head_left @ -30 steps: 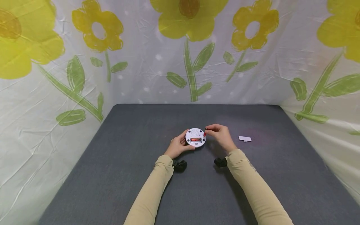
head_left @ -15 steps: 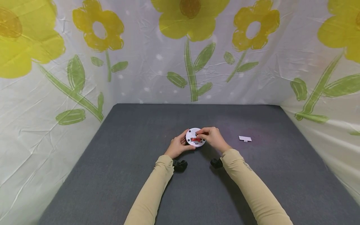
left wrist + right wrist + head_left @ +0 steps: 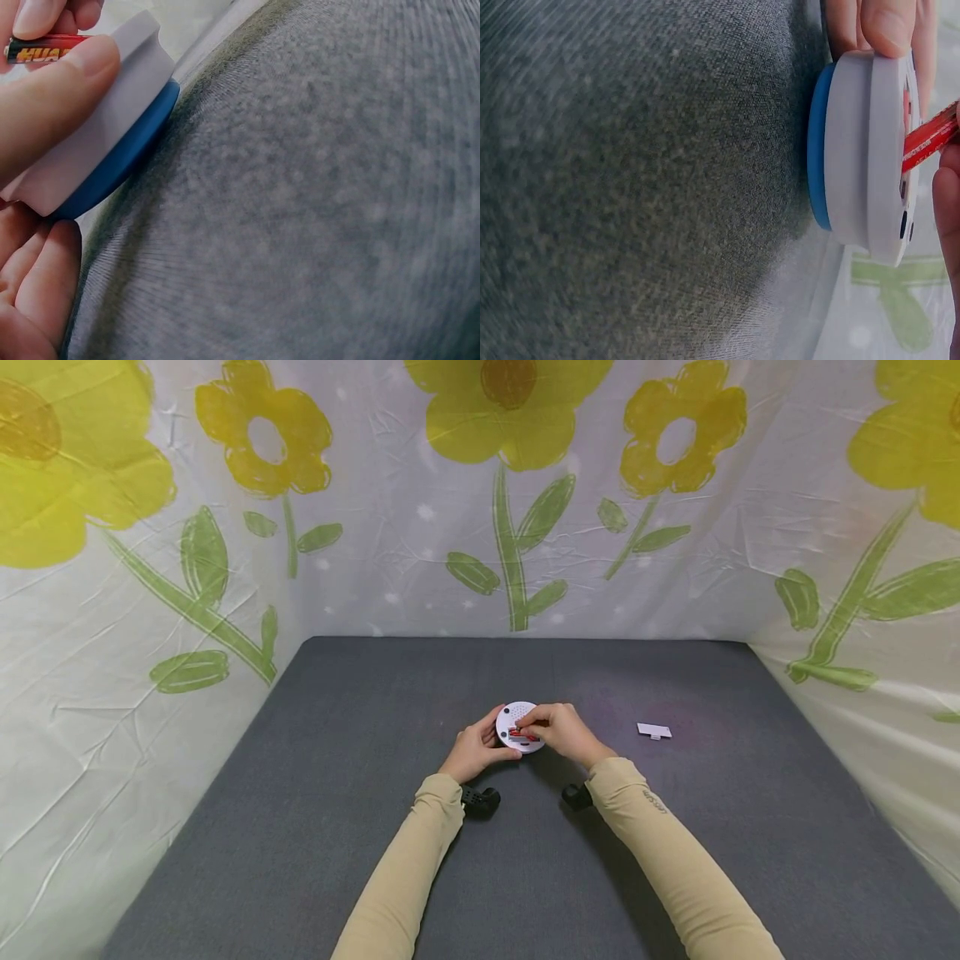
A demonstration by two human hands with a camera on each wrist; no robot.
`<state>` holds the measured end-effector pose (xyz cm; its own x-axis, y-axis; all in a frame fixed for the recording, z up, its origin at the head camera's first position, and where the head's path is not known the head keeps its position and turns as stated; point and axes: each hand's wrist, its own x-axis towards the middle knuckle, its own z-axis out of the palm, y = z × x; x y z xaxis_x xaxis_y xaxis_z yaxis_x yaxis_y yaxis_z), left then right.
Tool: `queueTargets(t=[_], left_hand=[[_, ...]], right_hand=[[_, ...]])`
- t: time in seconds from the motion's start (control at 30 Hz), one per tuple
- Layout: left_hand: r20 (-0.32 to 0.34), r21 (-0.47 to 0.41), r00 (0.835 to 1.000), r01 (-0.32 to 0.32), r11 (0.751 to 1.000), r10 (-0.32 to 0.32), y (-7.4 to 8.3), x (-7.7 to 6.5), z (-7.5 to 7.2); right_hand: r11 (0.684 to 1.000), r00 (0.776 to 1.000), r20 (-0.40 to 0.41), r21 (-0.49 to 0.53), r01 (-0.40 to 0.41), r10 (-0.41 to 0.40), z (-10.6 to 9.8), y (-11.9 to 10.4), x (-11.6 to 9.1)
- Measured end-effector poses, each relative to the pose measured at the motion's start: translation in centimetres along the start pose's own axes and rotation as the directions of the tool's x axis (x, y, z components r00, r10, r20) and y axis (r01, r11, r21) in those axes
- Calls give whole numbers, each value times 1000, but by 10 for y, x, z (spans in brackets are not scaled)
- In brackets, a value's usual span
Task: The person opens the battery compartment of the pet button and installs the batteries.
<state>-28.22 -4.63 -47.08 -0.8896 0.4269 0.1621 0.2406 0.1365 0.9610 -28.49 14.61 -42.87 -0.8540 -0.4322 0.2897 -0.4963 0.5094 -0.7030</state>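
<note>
A round white battery device [image 3: 510,718] with a speaker grille and small dark feet is held tilted, its battery side facing up. The right wrist view shows the blue face [image 3: 819,150] on its other side. My left hand [image 3: 471,752] grips its left edge, thumb on the rim and fingers beneath. With fingertips, my right hand [image 3: 568,732] pinches a red battery [image 3: 931,140], slanted with one end at the battery compartment. Another red battery lies in that compartment, mostly hidden by my right fingers in the head view.
A white battery cover [image 3: 654,730] with a small tab lies on the dark grey table [image 3: 360,710] to the right. A white curtain [image 3: 375,527] with yellow flowers surrounds the table's back and sides. Black wrist cameras sit under both wrists.
My right hand has moved left from beside the device to over its compartment, bringing the pinched battery along. The left hand and the device have stayed nearly still.
</note>
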Motion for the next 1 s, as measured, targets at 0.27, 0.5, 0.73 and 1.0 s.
queueTargets(t=[0.27, 0.5, 0.73, 1.0], left_hand=[[1, -16, 1000, -10, 1000, 10, -22, 8, 1], [43, -47, 999, 3, 999, -1, 8, -3, -1], [36, -55, 999, -1, 998, 3, 9, -4, -1], [27, -10, 999, 18, 1000, -18, 9, -3, -1]], right_hand=[[993, 995, 71, -99, 72, -65, 4, -4, 3], [978, 994, 97, -200, 62, -43, 12, -4, 5], [978, 995, 98, -207, 33, -13, 13, -3, 5], [972, 991, -76, -199, -123, 110, 7, -3, -1]])
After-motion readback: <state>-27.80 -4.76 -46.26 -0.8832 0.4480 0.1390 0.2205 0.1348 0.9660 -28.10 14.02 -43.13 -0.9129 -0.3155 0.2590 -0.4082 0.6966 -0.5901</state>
